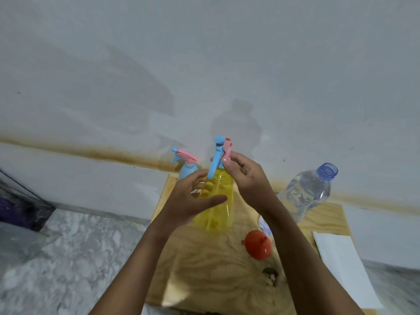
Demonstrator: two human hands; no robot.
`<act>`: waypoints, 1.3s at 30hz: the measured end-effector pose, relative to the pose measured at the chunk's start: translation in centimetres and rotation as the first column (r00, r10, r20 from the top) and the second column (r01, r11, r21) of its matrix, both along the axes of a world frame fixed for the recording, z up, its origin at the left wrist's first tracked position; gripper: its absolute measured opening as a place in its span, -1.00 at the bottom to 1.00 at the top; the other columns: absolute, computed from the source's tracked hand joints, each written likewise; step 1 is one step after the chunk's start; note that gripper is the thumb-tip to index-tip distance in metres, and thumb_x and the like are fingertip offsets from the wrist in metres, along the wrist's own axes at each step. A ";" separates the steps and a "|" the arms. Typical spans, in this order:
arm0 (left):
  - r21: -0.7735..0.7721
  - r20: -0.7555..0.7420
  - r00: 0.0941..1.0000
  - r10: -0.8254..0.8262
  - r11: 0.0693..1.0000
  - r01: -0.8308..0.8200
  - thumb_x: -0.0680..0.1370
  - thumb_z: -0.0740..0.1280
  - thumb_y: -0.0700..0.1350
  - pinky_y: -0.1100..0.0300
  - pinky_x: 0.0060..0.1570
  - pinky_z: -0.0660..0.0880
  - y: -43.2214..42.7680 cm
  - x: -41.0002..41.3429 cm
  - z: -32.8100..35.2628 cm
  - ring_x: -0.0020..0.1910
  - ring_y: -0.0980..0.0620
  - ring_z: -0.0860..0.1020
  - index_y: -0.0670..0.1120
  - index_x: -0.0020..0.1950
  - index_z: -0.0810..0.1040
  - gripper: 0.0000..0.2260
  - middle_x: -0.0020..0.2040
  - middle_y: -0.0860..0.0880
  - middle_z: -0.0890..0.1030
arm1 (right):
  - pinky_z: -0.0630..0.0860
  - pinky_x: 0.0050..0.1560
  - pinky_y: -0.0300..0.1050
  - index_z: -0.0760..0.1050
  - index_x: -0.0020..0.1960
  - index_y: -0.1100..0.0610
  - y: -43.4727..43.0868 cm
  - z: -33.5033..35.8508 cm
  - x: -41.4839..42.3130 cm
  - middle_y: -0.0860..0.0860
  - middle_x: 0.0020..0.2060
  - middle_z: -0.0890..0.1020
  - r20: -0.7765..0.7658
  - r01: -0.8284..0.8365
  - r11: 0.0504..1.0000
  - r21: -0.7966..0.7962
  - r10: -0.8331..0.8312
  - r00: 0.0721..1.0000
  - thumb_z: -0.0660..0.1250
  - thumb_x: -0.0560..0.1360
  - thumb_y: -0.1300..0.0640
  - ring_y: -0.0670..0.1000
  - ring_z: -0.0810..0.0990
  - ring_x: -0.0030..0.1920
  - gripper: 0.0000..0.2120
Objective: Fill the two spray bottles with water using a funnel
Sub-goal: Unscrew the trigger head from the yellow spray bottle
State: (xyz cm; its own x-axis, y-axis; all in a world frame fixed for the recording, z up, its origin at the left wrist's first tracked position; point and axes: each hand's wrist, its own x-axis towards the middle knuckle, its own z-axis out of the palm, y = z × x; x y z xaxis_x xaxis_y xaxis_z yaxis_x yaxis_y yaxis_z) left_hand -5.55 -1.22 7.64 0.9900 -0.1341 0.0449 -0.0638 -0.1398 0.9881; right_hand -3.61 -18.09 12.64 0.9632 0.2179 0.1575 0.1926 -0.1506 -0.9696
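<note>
A yellow see-through spray bottle (221,201) stands on the wooden board (204,269), topped by a blue and pink spray head (219,155). My right hand (246,176) pinches that spray head at the bottle's neck. My left hand (193,198) is beside the yellow body with fingers spread, close to it; contact is unclear. A second, blue spray bottle (186,167) with a pink and blue head stands behind, near the wall. The red funnel (259,245) lies on the board to the right. An uncapped clear water bottle (309,192) stands at the far right.
A white folded cloth or paper (341,269) lies at the board's right edge. A stained white wall (204,76) rises just behind the board. Marbled floor (79,258) spreads to the left, with a dark bag (18,205) at the far left.
</note>
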 end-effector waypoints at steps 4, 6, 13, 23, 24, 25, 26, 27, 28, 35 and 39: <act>-0.092 -0.036 0.999 0.023 0.995 -0.026 0.22 0.64 0.01 0.12 0.04 0.61 -0.7 -0.2 0.4 0.00 0.07 0.67 -0.06 0.22 0.59 -0.39 -0.01 0.01 0.72 | 0.55 0.21 -0.04 0.41 0.26 0.16 0.9 -0.4 -0.3 0.02 0.16 0.64 -0.107 0.032 0.987 0.157 -0.015 0.994 0.12 0.68 0.15 -0.07 0.62 0.19 -0.80; -0.099 -0.041 0.999 0.035 0.994 -0.039 0.20 0.62 0.07 0.11 0.06 0.60 -1.0 -0.2 0.6 0.03 0.09 0.66 -0.02 0.22 0.59 -0.39 0.03 0.02 0.71 | 0.54 0.10 -0.15 0.44 0.26 0.13 1.5 -0.7 -0.3 0.01 0.13 0.62 -0.105 0.129 0.988 0.082 -0.120 0.987 0.16 0.67 0.17 -0.09 0.61 0.10 -0.80; -0.019 0.039 0.992 0.121 0.993 -0.120 0.25 0.61 0.05 0.18 0.06 0.58 -1.5 -0.6 1.4 0.04 0.15 0.65 0.07 0.17 0.61 -0.49 0.01 0.09 0.70 | 0.48 -0.11 -0.30 0.50 0.22 0.13 2.7 0.0 -1.1 -0.08 -0.10 0.60 -0.137 0.368 0.910 0.191 -0.346 0.928 0.26 0.63 0.17 -0.22 0.57 -0.17 -0.82; 0.081 0.065 0.989 0.134 0.987 -0.139 0.30 0.59 0.03 0.26 0.11 0.49 -2.5 -1.5 1.3 0.15 0.24 0.55 0.12 0.27 0.55 -0.45 0.10 0.15 0.64 | 0.44 -0.07 -0.50 0.52 0.16 0.01 2.6 0.1 -2.1 -0.18 -0.02 0.62 -0.054 0.336 0.933 0.129 -0.331 0.942 0.39 0.55 0.06 -0.36 0.56 -0.03 -0.80; 0.083 0.066 0.988 0.138 0.986 -0.143 0.30 0.60 0.03 0.25 0.11 0.50 -2.5 -1.6 1.3 0.14 0.23 0.56 0.12 0.26 0.55 -0.45 0.10 0.15 0.64 | 0.48 -0.02 -0.44 0.49 0.22 0.01 2.5 0.1 -2.2 -0.16 0.02 0.64 -0.066 0.333 0.929 0.161 -0.327 0.943 0.39 0.55 0.07 -0.31 0.58 0.01 -0.75; 0.087 0.066 0.987 0.145 0.985 -0.150 0.31 0.61 0.02 0.27 0.10 0.51 -2.5 -1.6 1.3 0.13 0.24 0.56 0.12 0.25 0.55 -0.47 0.10 0.15 0.64 | 0.52 0.04 -0.37 0.46 0.25 0.01 2.4 0.0 -2.3 -0.13 0.06 0.64 -0.093 0.336 0.921 0.196 -0.323 0.942 0.40 0.55 0.07 -0.25 0.61 0.06 -0.70; 0.091 0.067 0.986 0.153 0.983 -0.159 0.32 0.61 0.01 0.30 0.07 0.50 -2.5 -1.7 1.4 0.12 0.25 0.56 0.13 0.23 0.55 -0.48 0.09 0.16 0.64 | 0.54 0.07 -0.29 0.44 0.26 0.00 2.4 -0.1 -2.3 -0.10 0.08 0.65 -0.118 0.337 0.916 0.217 -0.318 0.941 0.40 0.55 0.07 -0.20 0.62 0.08 -0.69; 0.092 0.065 0.985 0.158 0.982 -0.164 0.33 0.61 0.00 0.34 0.05 0.49 -2.5 -1.8 1.4 0.12 0.28 0.55 0.16 0.21 0.53 -0.50 0.09 0.18 0.63 | 0.55 0.08 -0.25 0.45 0.24 0.00 2.5 -0.1 -2.4 -0.09 0.08 0.65 -0.127 0.336 0.917 0.214 -0.315 0.941 0.39 0.55 0.06 -0.20 0.62 0.09 -0.71; 0.090 0.063 0.985 0.162 0.982 -0.167 0.33 0.61 -0.01 0.37 0.03 0.47 -2.5 -1.9 1.5 0.11 0.30 0.54 0.19 0.20 0.51 -0.50 0.09 0.20 0.62 | 0.54 0.09 -0.24 0.48 0.22 -0.01 2.5 -0.1 -2.4 -0.12 0.06 0.65 -0.118 0.334 0.923 0.192 -0.316 0.941 0.37 0.56 0.05 -0.23 0.61 0.08 -0.75; 0.069 0.042 0.986 0.164 0.984 -0.166 0.32 0.62 -0.02 0.34 0.05 0.53 -2.3 -2.2 0.6 0.10 0.29 0.56 0.14 0.22 0.54 -0.49 0.07 0.22 0.64 | 0.52 0.26 0.10 0.57 0.18 0.00 1.7 0.0 -2.1 -0.09 0.06 0.66 -0.006 0.328 0.943 0.054 -0.328 0.945 0.32 0.58 -0.04 -0.03 0.61 0.14 -0.78; 0.058 0.002 0.987 0.163 0.985 -0.163 0.31 0.63 -0.05 0.40 -0.06 0.51 -2.5 -2.3 -0.9 0.06 0.28 0.58 0.16 0.18 0.54 -0.49 0.01 0.25 0.64 | 0.48 0.02 -0.31 0.54 0.17 0.12 0.5 1.5 -1.9 -0.11 -0.11 0.61 0.111 0.323 0.942 0.089 -0.331 0.937 0.25 0.64 0.10 -0.18 0.57 -0.09 -0.82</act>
State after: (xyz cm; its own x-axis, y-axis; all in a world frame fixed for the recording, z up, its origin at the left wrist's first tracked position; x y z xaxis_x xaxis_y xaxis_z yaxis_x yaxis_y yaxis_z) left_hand -7.88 -3.68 6.77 0.9989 0.0267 0.0396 -0.0333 -0.2049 0.9782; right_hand -5.46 -17.57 14.09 0.9517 -0.1213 0.2822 0.2619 -0.1594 -0.9518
